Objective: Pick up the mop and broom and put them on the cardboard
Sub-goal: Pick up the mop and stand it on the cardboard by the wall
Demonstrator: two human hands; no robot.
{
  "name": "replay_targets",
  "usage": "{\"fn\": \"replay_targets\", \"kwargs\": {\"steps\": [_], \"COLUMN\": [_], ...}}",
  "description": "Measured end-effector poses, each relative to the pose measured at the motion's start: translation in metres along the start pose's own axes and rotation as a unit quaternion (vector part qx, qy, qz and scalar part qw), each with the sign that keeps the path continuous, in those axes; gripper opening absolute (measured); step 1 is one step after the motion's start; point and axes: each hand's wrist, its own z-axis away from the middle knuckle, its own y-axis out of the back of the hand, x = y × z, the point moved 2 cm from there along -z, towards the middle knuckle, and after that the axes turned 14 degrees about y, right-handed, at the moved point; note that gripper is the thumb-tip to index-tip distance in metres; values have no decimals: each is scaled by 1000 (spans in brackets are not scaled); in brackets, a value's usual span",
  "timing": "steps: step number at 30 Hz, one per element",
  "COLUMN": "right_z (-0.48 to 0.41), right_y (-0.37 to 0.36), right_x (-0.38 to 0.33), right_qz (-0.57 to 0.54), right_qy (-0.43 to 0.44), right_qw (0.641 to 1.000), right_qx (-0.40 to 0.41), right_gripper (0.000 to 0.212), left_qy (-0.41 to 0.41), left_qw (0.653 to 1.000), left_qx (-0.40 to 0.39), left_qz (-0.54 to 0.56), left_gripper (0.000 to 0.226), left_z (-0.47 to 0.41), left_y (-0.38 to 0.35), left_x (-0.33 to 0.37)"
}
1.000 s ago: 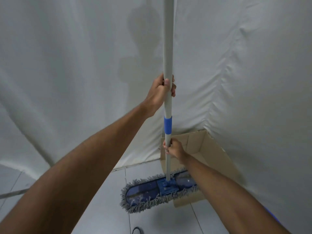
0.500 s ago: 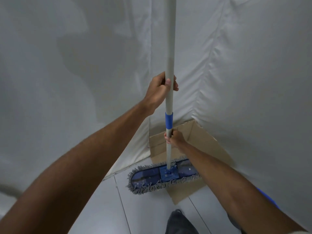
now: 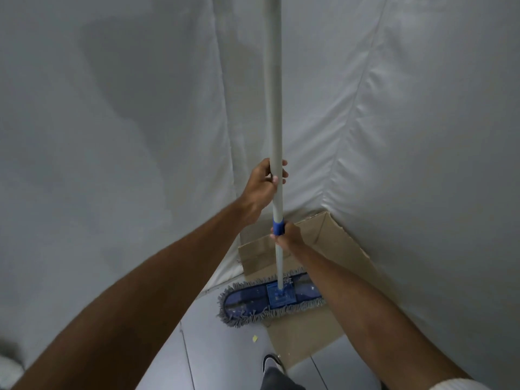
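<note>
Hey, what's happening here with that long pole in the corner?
A person is holding a mop upright by its grey handle with both hands: the left hand higher up, the right hand lower, at the blue band. The fringed blue mop head sits partly over a flattened cardboard in the corner between white sheets, its left end above the tiled floor. No broom is in view.

White fabric-draped walls (image 3: 112, 136), pale tiled floor (image 3: 225, 356), dim light

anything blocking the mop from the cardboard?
Nothing visible. The mop head already overlaps the cardboard; its left end hangs over the floor tiles. Left hand and right hand both grip the handle.
</note>
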Motion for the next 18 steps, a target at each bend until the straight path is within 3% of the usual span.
{"fn": "replay_targets", "kwargs": {"steps": [5, 13, 18], "right_z": [-60, -112, -138], "right_y": [5, -12, -23], "right_x": [18, 61, 73], "right_qz": [-4, -2, 22], "right_qy": [-14, -57, -61], "right_qw": [1000, 998, 998], "right_qx": [4, 8, -26], "right_gripper": [26, 34, 31], "left_qy": [37, 100, 235], "left_qw": [999, 992, 969], "left_qx": [30, 63, 72], "left_qz": [-3, -33, 37], "left_gripper": [47, 48, 31], "left_z": [-76, -158, -199], "left_y": [-10, -26, -28], "left_x": [-13, -72, -125]}}
